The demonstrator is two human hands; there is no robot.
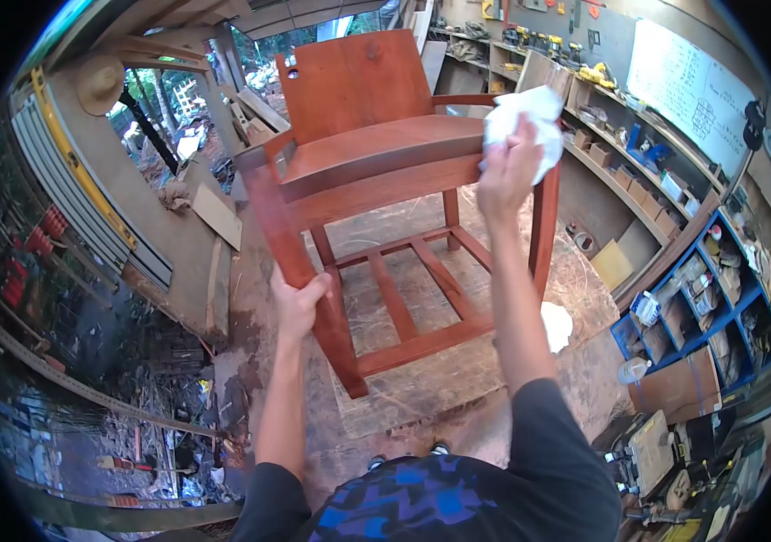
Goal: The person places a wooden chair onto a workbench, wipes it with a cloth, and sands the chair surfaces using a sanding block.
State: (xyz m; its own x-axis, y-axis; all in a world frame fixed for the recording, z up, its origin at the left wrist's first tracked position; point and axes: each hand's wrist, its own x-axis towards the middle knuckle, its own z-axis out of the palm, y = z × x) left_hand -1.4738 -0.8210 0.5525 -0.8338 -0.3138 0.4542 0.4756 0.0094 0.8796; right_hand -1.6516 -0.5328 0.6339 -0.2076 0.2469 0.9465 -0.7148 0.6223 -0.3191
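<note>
A reddish-brown wooden chair (363, 86) with a solid back and armrests stands in front of me on a wooden board (403, 397). My left hand (297, 303) is wrapped round its left front leg (281, 221). In my right hand (510, 172) is a white cloth (539, 108), held at the top of the right front leg (543, 226), by the armrest end. The hand hides part of that corner, so I cannot tell exactly where the cloth touches. Another white cloth or wad (557, 326) lies on the board beside my right forearm.
Shelves (629, 181) with tools and boxes line the right wall below a whiteboard (688, 95). Nearer stands a blue compartment rack (706, 298). Cluttered tools and cases (656, 461) lie at lower right. Leaning boards (214, 212) and scattered debris (159, 397) are on the left.
</note>
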